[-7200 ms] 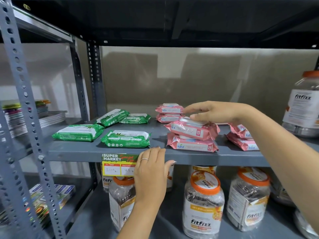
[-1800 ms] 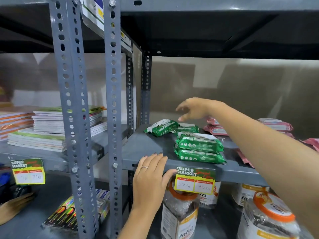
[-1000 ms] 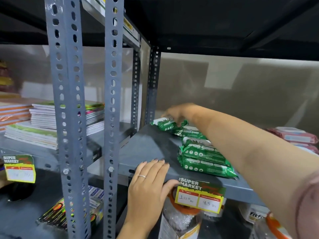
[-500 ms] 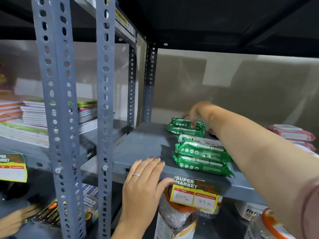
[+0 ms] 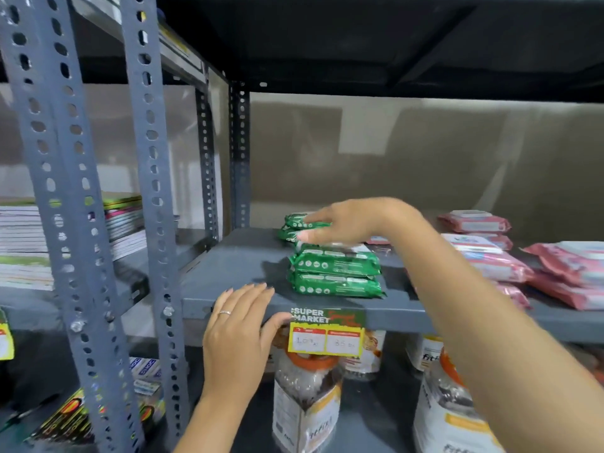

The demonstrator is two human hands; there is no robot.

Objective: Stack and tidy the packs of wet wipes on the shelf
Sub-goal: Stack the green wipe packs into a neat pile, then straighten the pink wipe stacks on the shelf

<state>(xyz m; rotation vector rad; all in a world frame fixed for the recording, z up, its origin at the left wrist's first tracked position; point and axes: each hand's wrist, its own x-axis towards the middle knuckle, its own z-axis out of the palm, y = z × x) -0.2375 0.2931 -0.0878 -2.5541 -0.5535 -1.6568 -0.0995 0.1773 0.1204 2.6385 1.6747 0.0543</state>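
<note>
Two green wet-wipe packs (image 5: pixel 336 273) lie stacked near the front of the grey shelf (image 5: pixel 228 266). Behind them sits a second pair of green packs (image 5: pixel 291 228), partly hidden by my right hand (image 5: pixel 353 220). That hand reaches in from the right, fingers on top of the rear pair and thumb against its front, gripping it. My left hand (image 5: pixel 238 328) lies flat on the shelf's front edge, holding nothing. Pink wipe packs (image 5: pixel 490 263) are piled loosely to the right, with more at the back (image 5: pixel 474 222) and far right (image 5: pixel 575 273).
A yellow price tag (image 5: pixel 327 331) hangs on the shelf lip. Plastic jars with orange lids (image 5: pixel 307 403) stand on the shelf below. Perforated steel uprights (image 5: pixel 150 191) rise at the left, with stacked notebooks (image 5: pixel 124 220) beyond them. A dark shelf sits close overhead.
My right hand has closed over the rear pair of green packs, with the thumb now at their front. The view shifted a little to the right. My left hand stayed on the shelf edge.
</note>
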